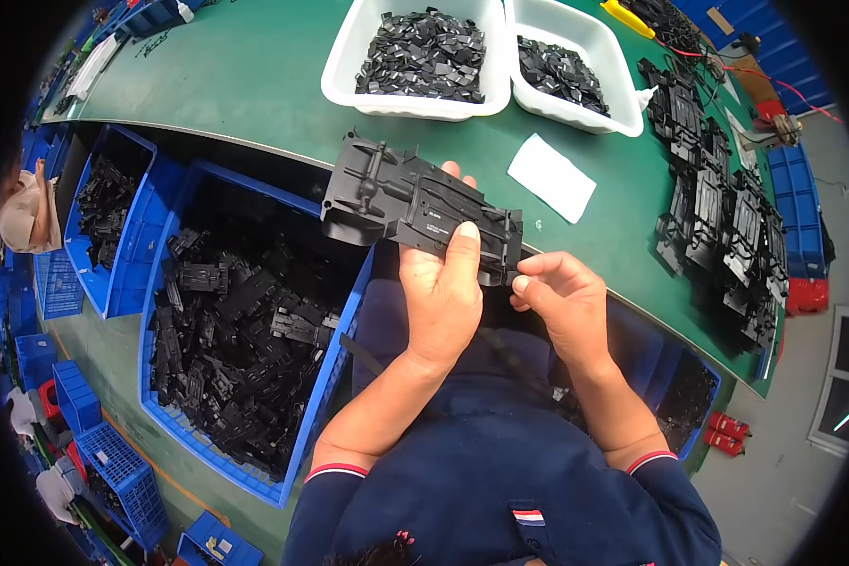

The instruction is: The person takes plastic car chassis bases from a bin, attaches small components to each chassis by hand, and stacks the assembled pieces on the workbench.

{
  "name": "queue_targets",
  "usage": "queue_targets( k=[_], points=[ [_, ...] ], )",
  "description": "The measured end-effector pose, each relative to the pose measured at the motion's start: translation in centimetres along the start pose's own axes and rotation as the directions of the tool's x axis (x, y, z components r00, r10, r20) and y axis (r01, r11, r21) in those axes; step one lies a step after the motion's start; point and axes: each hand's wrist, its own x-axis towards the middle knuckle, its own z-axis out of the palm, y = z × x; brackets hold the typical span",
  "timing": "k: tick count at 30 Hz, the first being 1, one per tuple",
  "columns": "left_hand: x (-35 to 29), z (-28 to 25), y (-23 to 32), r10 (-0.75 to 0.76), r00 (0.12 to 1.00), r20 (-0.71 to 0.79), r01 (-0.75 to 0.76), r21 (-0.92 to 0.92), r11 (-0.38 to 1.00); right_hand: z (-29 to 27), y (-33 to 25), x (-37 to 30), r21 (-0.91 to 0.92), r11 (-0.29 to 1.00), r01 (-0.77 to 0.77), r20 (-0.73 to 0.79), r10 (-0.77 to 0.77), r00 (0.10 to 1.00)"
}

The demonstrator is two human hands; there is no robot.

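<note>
A long black plastic chassis part (415, 200) is held up over the near edge of the green table. My left hand (443, 283) wraps round its middle from below, with the thumb lying along the upper face. At the part's right end, my right hand (566, 294) has thumb and index finger pinched together against the corner. Whether a small piece sits between those fingertips is hidden. Beyond the part, two white tubs stand on the table: the left tub (424, 108) and the right tub (585, 118), both filled with small black pieces.
Left of me stands a blue crate (222, 472) full of black plastic parts, with a smaller blue bin (127, 283) behind it. A white sheet (552, 177) lies on the green table (264, 66). Stacked black chassis parts (707, 208) line the right side. Another person (30, 212) is at far left.
</note>
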Motion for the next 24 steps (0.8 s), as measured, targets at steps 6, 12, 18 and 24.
queue_targets(
  k=[6,12,18,24],
  points=[
    [-0.03,-0.06,-0.34,0.027,0.999,0.026,-0.029,0.061,0.998,-0.14,0.19,0.16,0.001,1.000,-0.006,0.006,0.006,1.000],
    [-0.17,-0.16,-0.62,0.062,0.995,0.077,-0.071,0.118,0.990,-0.27,0.43,0.19,-0.013,1.000,0.002,0.008,-0.002,1.000],
    [-0.35,0.09,-0.74,0.083,0.994,0.077,-0.092,0.118,0.989,-0.25,0.49,0.13,-0.034,0.999,0.016,-0.004,-0.016,1.000],
    [-0.42,0.21,-0.75,0.097,0.992,0.082,-0.107,0.121,0.987,-0.24,0.72,0.08,-0.063,0.997,0.038,-0.024,-0.039,0.999]
  ],
)
